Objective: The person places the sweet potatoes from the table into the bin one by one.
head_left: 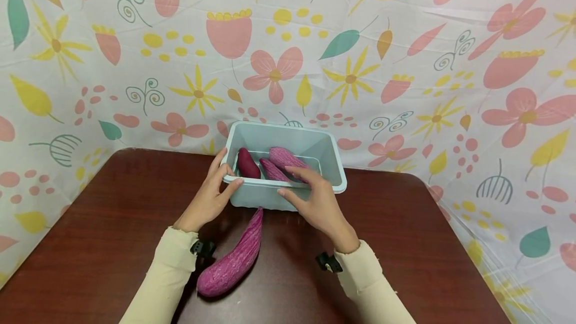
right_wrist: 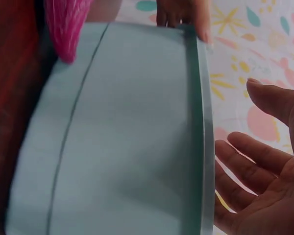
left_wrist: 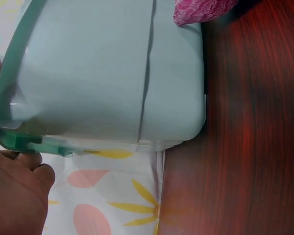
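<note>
A light blue plastic bin [head_left: 256,196] stands at the back of the table by the cloth. My left hand [head_left: 208,203] grips its left front corner, with the thumb on the rim. Over the front rim reaches my right hand [head_left: 323,210], fingers spread above the opening and thumb outside; the right wrist view shows nothing in its grasp. Inside the bin lie a smooth dark purple vegetable [head_left: 248,165] and two streaked pinkish-purple ones, the larger [head_left: 284,156] beside the smaller [head_left: 273,170]. A long, curved, streaked purple vegetable [head_left: 231,266] lies in front, between my forearms, its tapered tip near the bin.
The dark reddish-brown table [head_left: 103,244] extends to both sides of the bin. Behind it hangs a white cloth [head_left: 288,29] printed with flowers and leaves. Small black devices [head_left: 203,249] are strapped at both wrists, below cream sleeves.
</note>
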`<state>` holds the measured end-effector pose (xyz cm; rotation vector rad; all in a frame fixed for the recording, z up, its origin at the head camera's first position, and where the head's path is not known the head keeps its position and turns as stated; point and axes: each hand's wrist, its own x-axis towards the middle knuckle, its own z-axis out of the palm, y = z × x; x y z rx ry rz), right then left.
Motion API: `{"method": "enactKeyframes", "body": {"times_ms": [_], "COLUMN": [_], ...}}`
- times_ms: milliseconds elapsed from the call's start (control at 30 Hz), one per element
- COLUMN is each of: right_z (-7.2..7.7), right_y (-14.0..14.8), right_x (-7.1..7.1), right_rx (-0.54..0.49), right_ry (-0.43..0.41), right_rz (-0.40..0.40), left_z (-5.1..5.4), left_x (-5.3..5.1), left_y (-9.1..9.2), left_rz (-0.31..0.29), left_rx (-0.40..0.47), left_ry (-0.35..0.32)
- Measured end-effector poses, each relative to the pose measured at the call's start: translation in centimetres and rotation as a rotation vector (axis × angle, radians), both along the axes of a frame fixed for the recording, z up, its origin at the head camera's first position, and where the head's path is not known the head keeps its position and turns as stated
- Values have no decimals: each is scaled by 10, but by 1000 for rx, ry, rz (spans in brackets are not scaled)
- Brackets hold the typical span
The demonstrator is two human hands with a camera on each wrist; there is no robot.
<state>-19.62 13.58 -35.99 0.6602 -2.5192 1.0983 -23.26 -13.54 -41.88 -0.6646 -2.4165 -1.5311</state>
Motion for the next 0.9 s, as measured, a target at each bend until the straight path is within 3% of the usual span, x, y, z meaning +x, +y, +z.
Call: {"method": "enactKeyframes", "body": {"times_ms": [267,500,900], "right_z": [-9,-13,-30], "right_y": [0,-3,-8], "right_x": [18,34,38], "right_rx": [-66,-157,-99], "right_ry": [-9,7,-28], "right_rz": [-24,58,154], "left_z": [0,-1,1], "left_x": [-1,-1,2], "left_y": [1,1,1], "left_rz": [-7,1,16], "left_rx": [-2,-14,-39], "left_ry": [2,0,5]}}
